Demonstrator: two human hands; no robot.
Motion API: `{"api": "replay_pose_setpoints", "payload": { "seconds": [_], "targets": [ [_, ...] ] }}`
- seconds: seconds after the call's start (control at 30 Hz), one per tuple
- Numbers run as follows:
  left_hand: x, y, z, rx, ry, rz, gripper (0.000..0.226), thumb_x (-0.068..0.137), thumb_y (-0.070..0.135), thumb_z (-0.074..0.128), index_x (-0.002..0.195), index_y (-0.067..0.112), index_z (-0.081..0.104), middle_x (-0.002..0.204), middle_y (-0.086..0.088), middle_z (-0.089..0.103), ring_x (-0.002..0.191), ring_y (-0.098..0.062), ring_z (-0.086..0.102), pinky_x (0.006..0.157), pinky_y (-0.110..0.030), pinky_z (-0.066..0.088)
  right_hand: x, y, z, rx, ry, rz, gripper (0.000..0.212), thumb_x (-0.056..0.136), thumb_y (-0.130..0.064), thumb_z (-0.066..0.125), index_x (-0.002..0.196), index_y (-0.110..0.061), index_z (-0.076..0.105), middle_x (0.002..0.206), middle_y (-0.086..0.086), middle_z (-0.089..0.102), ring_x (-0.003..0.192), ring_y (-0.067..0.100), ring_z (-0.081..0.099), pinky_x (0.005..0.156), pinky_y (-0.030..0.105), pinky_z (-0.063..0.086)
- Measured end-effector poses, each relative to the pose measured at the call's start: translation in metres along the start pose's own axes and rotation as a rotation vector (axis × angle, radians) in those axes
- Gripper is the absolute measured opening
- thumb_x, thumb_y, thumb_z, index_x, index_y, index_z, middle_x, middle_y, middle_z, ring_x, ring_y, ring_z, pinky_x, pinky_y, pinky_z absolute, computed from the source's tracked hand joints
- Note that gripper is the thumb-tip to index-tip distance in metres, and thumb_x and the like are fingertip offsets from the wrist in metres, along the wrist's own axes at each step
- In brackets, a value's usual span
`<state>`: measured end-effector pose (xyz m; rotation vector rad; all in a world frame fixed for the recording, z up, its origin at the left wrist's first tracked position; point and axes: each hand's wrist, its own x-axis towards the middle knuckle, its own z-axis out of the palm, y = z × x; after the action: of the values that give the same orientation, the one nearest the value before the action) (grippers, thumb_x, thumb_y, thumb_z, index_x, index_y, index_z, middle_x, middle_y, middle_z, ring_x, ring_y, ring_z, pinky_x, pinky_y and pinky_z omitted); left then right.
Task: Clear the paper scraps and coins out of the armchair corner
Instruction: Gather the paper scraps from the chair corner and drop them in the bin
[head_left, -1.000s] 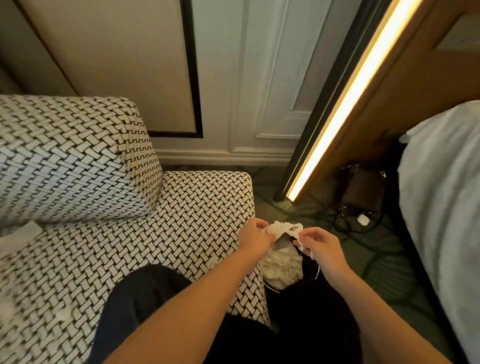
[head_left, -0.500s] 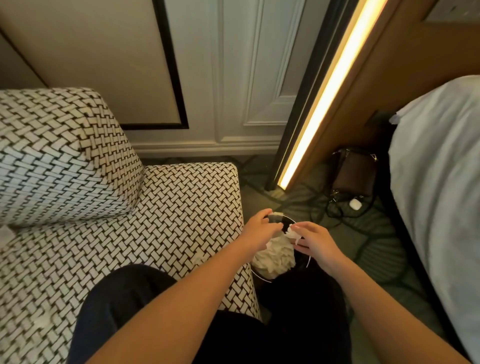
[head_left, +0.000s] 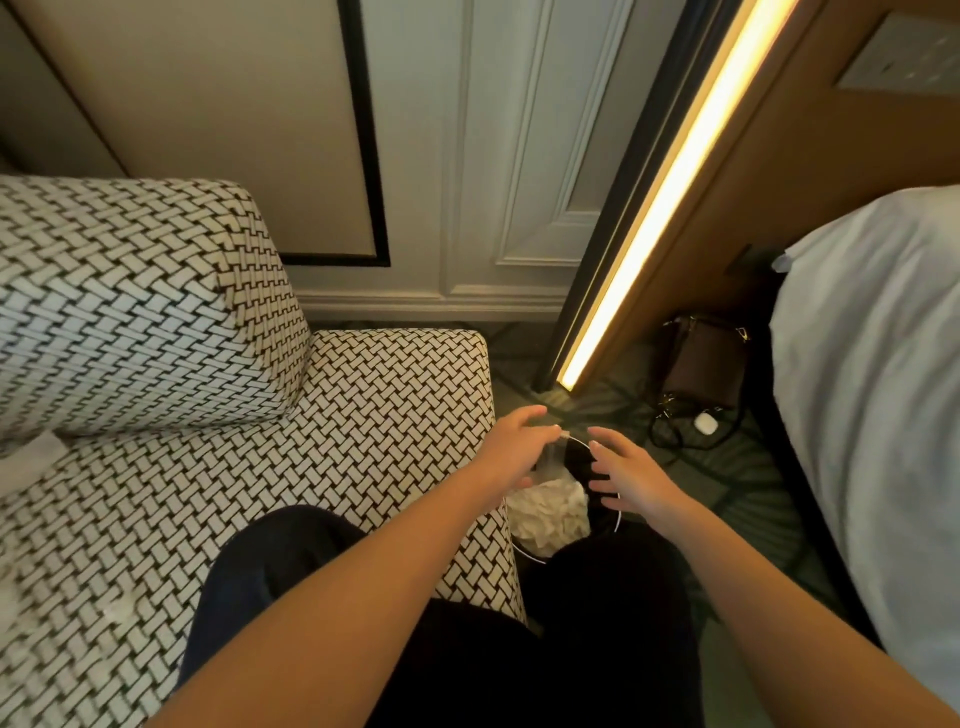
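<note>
Both hands hover over a small black bin (head_left: 619, 522) on the floor beside the armchair seat (head_left: 363, 415). My left hand (head_left: 514, 449) pinches a pale, blurred paper scrap (head_left: 549, 460) that hangs from its fingertips above the bin. To its right, my right hand (head_left: 631, 480) has its fingers spread and holds nothing. Crumpled white paper (head_left: 550, 514) lies inside the bin. On the chair's left side a larger white paper piece (head_left: 26, 460) and small scraps (head_left: 119, 608) lie on the woven fabric. No coins are visible.
The armchair's thick patterned cushion (head_left: 130, 312) rises at the left. My dark-trousered knee (head_left: 270, 561) rests on the seat. A white bed (head_left: 883, 415) fills the right side. A brown bag (head_left: 701, 364), cables and a white charger (head_left: 705, 423) lie by a lit strip (head_left: 675, 171).
Both hands lowered from holding a paper wad together to just above the bin. My right hand has let go and spread its fingers; the left hand's scrap now hangs blurred over the bin.
</note>
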<state>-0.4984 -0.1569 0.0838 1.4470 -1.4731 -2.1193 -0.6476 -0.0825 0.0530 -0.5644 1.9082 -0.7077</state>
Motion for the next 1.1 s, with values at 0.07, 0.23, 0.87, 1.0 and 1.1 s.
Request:
{"api": "replay_pose_setpoints", "payload": {
  "seconds": [0.07, 0.23, 0.87, 1.0, 1.1],
  "targets": [
    [-0.008, 0.0, -0.009, 0.007, 0.002, 0.016, 0.041, 0.095, 0.024, 0.051, 0.136, 0.026, 0.045, 0.139, -0.003, 0.044, 0.122, -0.022, 0.047, 0.073, -0.026, 0.049, -0.008, -0.008, 0.006, -0.074, 0.045, -0.061, 0.039, 0.1, -0.029, 0.039, 0.139, -0.028, 0.039, 0.125, 0.012, 0.053, 0.116, 0.036, 0.054, 0.096, 0.044, 0.045],
    [-0.03, 0.005, -0.043, 0.082, 0.026, 0.079, 0.033, 0.095, 0.023, 0.052, 0.127, 0.022, 0.054, 0.122, 0.002, 0.054, 0.11, -0.015, 0.055, 0.079, -0.027, 0.048, -0.022, -0.034, 0.03, -0.116, 0.111, -0.233, 0.031, 0.099, -0.026, 0.043, 0.128, -0.023, 0.053, 0.123, 0.005, 0.057, 0.096, 0.018, 0.06, 0.081, 0.027, 0.047],
    [-0.199, -0.08, -0.267, -0.292, 0.56, 0.238, 0.013, 0.092, 0.02, 0.056, 0.101, 0.026, 0.064, 0.102, 0.003, 0.069, 0.098, -0.018, 0.064, 0.091, -0.034, 0.05, -0.113, -0.153, 0.291, -0.299, -0.25, -0.713, 0.016, 0.093, -0.015, 0.054, 0.102, -0.017, 0.067, 0.097, -0.002, 0.069, 0.092, 0.012, 0.066, 0.085, 0.026, 0.052],
    [-0.222, -0.126, -0.3, -0.353, 0.716, 0.157, 0.018, 0.095, 0.02, 0.051, 0.108, 0.02, 0.064, 0.102, 0.003, 0.068, 0.095, -0.017, 0.064, 0.089, -0.034, 0.049, -0.12, -0.135, 0.35, -0.464, -0.418, -0.662, 0.018, 0.093, -0.018, 0.053, 0.107, -0.021, 0.065, 0.107, -0.008, 0.065, 0.098, 0.009, 0.062, 0.091, 0.029, 0.05],
    [-0.232, -0.156, -0.315, -0.373, 0.808, 0.082, 0.017, 0.094, 0.02, 0.053, 0.105, 0.019, 0.065, 0.102, 0.003, 0.068, 0.089, -0.015, 0.064, 0.087, -0.032, 0.049, -0.122, -0.113, 0.382, -0.639, -0.47, -0.671, 0.026, 0.093, -0.017, 0.053, 0.118, -0.018, 0.061, 0.121, -0.006, 0.06, 0.111, 0.008, 0.055, 0.097, 0.024, 0.041]
  ]
}}
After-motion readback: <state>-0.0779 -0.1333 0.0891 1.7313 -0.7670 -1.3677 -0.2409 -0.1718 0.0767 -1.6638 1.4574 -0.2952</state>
